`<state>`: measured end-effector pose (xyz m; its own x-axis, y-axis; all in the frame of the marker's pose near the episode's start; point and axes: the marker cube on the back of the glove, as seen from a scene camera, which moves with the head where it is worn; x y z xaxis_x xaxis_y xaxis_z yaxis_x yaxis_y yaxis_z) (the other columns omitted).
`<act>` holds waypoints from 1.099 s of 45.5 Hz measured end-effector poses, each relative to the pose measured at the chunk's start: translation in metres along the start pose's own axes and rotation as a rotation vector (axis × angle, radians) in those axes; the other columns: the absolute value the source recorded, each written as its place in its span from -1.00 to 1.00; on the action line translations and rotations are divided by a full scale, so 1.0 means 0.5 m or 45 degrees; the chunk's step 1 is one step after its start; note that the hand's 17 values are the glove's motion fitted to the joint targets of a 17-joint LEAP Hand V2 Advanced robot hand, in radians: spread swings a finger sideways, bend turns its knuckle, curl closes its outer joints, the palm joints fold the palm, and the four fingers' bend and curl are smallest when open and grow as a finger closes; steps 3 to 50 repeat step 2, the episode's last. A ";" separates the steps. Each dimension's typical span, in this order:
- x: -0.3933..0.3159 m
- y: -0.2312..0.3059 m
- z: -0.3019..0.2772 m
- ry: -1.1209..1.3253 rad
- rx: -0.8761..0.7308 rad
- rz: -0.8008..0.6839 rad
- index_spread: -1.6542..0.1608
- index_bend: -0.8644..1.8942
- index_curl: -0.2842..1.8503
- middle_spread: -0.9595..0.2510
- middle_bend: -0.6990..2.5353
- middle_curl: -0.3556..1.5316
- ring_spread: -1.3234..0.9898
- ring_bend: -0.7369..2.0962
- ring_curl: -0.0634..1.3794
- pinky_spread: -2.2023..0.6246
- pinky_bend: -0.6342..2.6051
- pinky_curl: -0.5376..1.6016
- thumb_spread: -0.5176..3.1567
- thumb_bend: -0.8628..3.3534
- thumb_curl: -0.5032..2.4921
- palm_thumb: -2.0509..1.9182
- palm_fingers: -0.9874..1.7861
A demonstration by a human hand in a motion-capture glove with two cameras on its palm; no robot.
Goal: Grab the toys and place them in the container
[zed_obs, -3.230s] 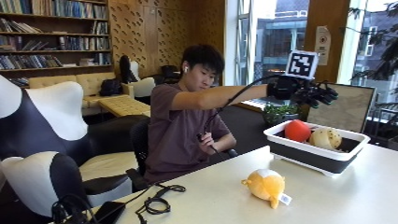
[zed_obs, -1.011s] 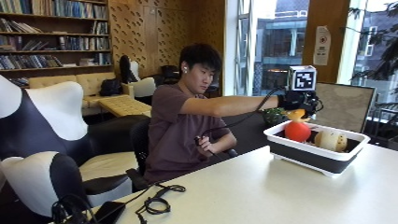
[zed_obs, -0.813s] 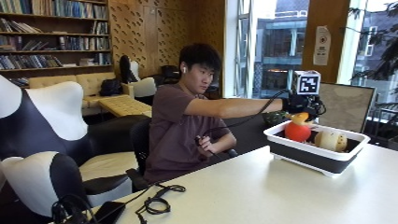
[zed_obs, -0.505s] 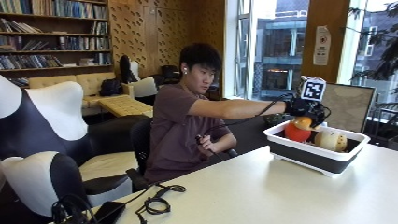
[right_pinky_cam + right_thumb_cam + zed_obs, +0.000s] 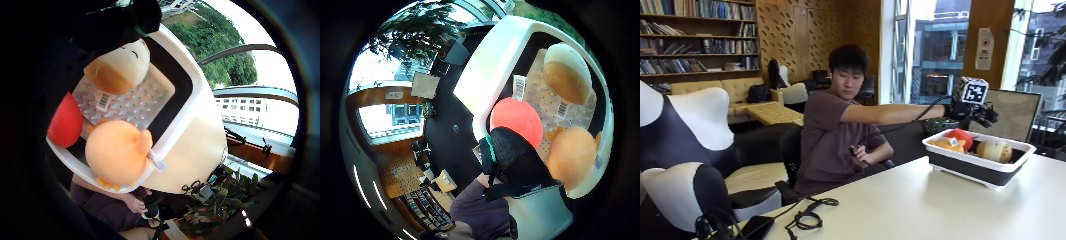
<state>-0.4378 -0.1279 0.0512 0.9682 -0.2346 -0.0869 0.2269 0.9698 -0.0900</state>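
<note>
A white-rimmed, dark-sided container (image 5: 965, 160) stands on the far right of the table. Three toys lie in it: an orange plush (image 5: 947, 144) at the near end, a red ball-like toy (image 5: 963, 136) behind it, and a cream round plush (image 5: 995, 150) to the right. My gloved right hand (image 5: 976, 114) hovers just above the container with fingers spread, holding nothing. In the palm views the orange plush (image 5: 117, 152) (image 5: 572, 155) rests against the container rim (image 5: 195, 115), beside the red toy (image 5: 65, 122) (image 5: 517, 120) and cream plush (image 5: 117, 67) (image 5: 567, 72).
The pale table (image 5: 906, 205) stretches from the container toward the front left. Black cables (image 5: 806, 217) lie at its near left edge. A potted plant (image 5: 936, 124) and a board (image 5: 1016, 112) stand behind the container. The person's bare hand (image 5: 859, 150) stays near the chest.
The hand carried the orange plush from the table to over the container and let it go. The plush now lies inside, and the hand is a little above it.
</note>
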 end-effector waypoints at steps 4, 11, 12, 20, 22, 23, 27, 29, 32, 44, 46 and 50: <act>-0.018 0.009 -0.007 -0.108 0.005 -0.152 0.54 -0.32 -0.32 0.54 -0.50 -0.13 0.12 -0.23 -0.28 0.58 0.04 -0.15 -0.07 -0.60 -0.27 0.05 -0.49; -0.018 0.009 -0.007 -0.108 0.005 -0.152 0.54 -0.32 -0.32 0.54 -0.50 -0.13 0.12 -0.23 -0.28 0.58 0.04 -0.15 -0.07 -0.60 -0.27 0.05 -0.49; -0.018 0.009 -0.007 -0.108 0.005 -0.152 0.54 -0.32 -0.32 0.54 -0.50 -0.13 0.12 -0.23 -0.28 0.58 0.04 -0.15 -0.07 -0.60 -0.27 0.05 -0.49; -0.018 0.009 -0.007 -0.108 0.005 -0.152 0.54 -0.32 -0.32 0.54 -0.50 -0.13 0.12 -0.23 -0.28 0.58 0.04 -0.15 -0.07 -0.60 -0.27 0.05 -0.49; -0.018 0.009 -0.007 -0.108 0.005 -0.152 0.54 -0.32 -0.32 0.54 -0.50 -0.13 0.12 -0.23 -0.28 0.58 0.04 -0.15 -0.07 -0.60 -0.27 0.05 -0.49; -0.018 0.009 -0.007 -0.108 0.005 -0.152 0.54 -0.32 -0.32 0.54 -0.50 -0.13 0.12 -0.23 -0.28 0.58 0.04 -0.15 -0.07 -0.60 -0.27 0.05 -0.49; -0.018 0.009 -0.007 -0.108 0.005 -0.152 0.54 -0.32 -0.32 0.54 -0.50 -0.13 0.12 -0.23 -0.28 0.58 0.04 -0.15 -0.07 -0.60 -0.27 0.05 -0.49; -0.018 0.009 -0.007 -0.108 0.005 -0.152 0.54 -0.32 -0.32 0.54 -0.50 -0.13 0.12 -0.23 -0.28 0.58 0.04 -0.15 -0.07 -0.60 -0.27 0.05 -0.49; -0.018 0.009 -0.007 -0.108 0.005 -0.152 0.54 -0.32 -0.32 0.54 -0.50 -0.13 0.12 -0.23 -0.28 0.58 0.04 -0.15 -0.07 -0.60 -0.27 0.05 -0.49; -0.018 0.009 -0.007 -0.108 0.005 -0.152 0.54 -0.32 -0.32 0.54 -0.50 -0.13 0.12 -0.23 -0.28 0.58 0.04 -0.15 -0.07 -0.60 -0.27 0.05 -0.49; -0.018 0.009 -0.007 -0.108 0.005 -0.152 0.54 -0.32 -0.32 0.54 -0.50 -0.13 0.12 -0.23 -0.28 0.58 0.04 -0.15 -0.07 -0.60 -0.27 0.05 -0.49; -0.018 0.009 -0.007 -0.108 0.005 -0.152 0.54 -0.32 -0.32 0.54 -0.50 -0.13 0.12 -0.23 -0.28 0.58 0.04 -0.15 -0.07 -0.60 -0.27 0.05 -0.49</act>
